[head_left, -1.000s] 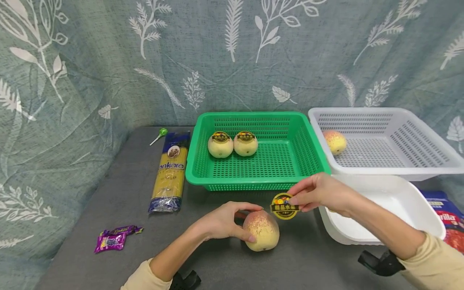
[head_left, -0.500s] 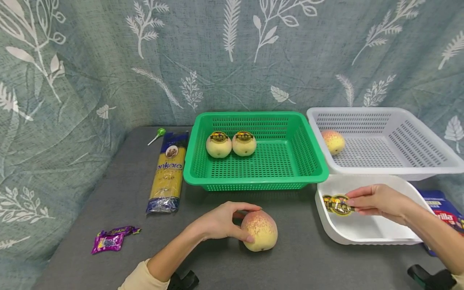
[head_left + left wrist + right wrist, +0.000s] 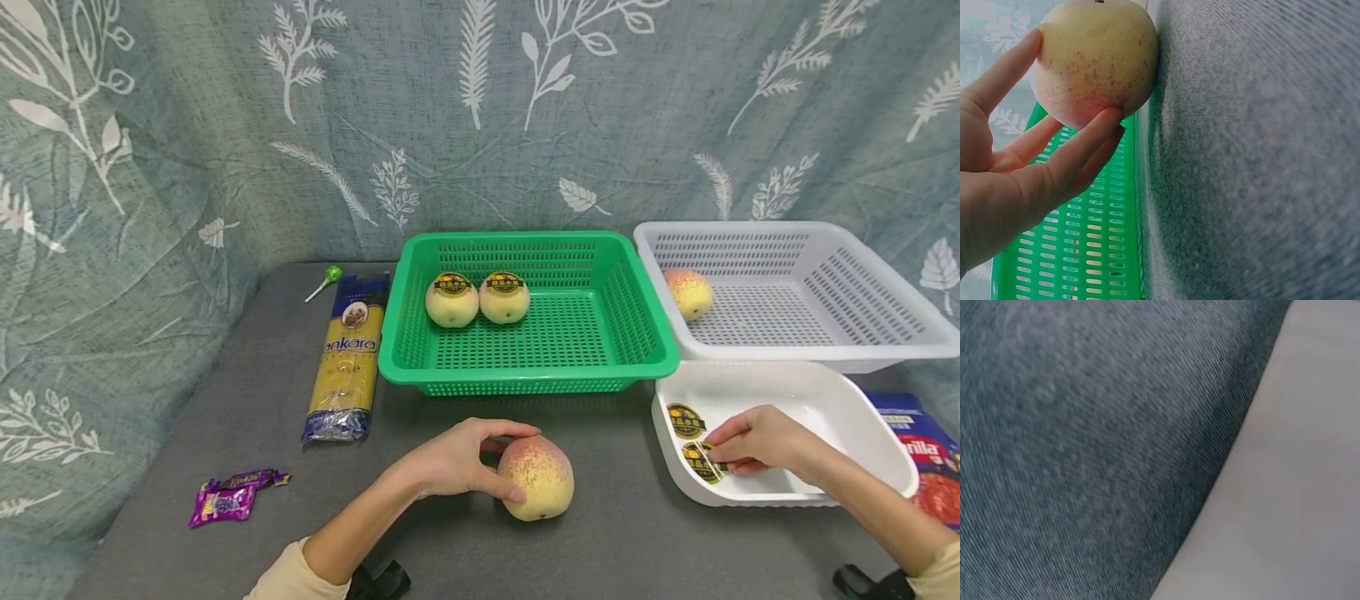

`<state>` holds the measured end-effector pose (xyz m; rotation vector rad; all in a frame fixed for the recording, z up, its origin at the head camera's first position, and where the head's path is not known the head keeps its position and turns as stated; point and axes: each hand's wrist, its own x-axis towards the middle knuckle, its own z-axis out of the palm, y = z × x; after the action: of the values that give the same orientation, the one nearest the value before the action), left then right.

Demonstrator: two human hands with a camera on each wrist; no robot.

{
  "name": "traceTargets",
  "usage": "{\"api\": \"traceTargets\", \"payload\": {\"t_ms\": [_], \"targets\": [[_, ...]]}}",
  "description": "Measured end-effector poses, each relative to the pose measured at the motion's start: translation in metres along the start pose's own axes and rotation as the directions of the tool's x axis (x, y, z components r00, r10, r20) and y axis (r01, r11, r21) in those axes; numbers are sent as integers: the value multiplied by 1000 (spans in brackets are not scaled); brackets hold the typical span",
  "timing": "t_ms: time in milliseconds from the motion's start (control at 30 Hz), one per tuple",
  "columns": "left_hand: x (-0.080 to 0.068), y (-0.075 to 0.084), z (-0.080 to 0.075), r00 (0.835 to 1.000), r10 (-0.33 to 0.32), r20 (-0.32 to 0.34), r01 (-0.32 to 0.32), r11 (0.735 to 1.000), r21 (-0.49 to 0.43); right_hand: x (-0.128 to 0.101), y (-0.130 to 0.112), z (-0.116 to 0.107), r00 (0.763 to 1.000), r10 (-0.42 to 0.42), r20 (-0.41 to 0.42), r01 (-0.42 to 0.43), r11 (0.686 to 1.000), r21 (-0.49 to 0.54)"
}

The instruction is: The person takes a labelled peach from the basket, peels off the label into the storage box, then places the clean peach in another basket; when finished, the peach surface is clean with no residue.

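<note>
My left hand [image 3: 465,462] grips a yellow peach [image 3: 542,483] with a red blush on the dark table, thumb on the near side and fingers behind. In the left wrist view the thumb and fingertips press against the peach [image 3: 1097,62]. My right hand [image 3: 765,437] is inside the white tray [image 3: 810,392], its thumb and fingers pinching the edge of a round black-and-gold fruit sticker [image 3: 699,465]. Another such sticker [image 3: 686,422] lies just behind it in the tray. The right wrist view shows only the tray's blurred white wall [image 3: 1285,475] and the table, with the hand out of sight.
A green basket [image 3: 525,373] holds two stickered peaches [image 3: 452,310]. Behind the tray, a white basket [image 3: 810,352] holds one peach [image 3: 688,293]. At left are a pasta packet [image 3: 345,358], a lollipop [image 3: 333,274] and purple candies [image 3: 228,500]. A blue packet [image 3: 930,458] lies right of the tray.
My right hand has carried the sticker from beside the peach rightward into the white tray, then lowered it toward the near side. My left hand has stayed on the peach.
</note>
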<state>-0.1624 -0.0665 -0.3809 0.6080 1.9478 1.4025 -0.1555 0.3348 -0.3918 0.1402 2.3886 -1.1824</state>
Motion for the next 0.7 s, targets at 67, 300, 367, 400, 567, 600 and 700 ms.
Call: {"api": "traceTargets", "payload": {"t_ms": [67, 300, 367, 400, 567, 600, 700], "targets": [[0, 0, 0, 1000, 1, 1, -1, 1000, 3, 0, -1, 2, 1000, -16, -23, 15, 999, -46], [0, -1, -1, 1000, 22, 2, -22, 1000, 7, -3, -6, -4, 995, -65, -72, 53, 985, -167], [0, -1, -1, 1000, 26, 8, -26, 1000, -5, -4, -8, -11, 997, -67, -40, 63, 993, -104], [0, -1, 0, 1000, 25, 9, -25, 1000, -7, -5, -9, -15, 997, -78, -10, 78, 995, -54], [0, -2, 0, 1000, 18, 9, -18, 1000, -18, -9, -20, -34, 959, -227, 172, 193, 962, 194], [0, -2, 0, 1000, 17, 8, -17, 1000, -17, -10, -23, -35, 941, -268, 207, 215, 944, 249], [0, -1, 0, 1000, 16, 5, -16, 1000, -8, -10, -34, -32, 878, -383, 286, 248, 877, 412]]}}
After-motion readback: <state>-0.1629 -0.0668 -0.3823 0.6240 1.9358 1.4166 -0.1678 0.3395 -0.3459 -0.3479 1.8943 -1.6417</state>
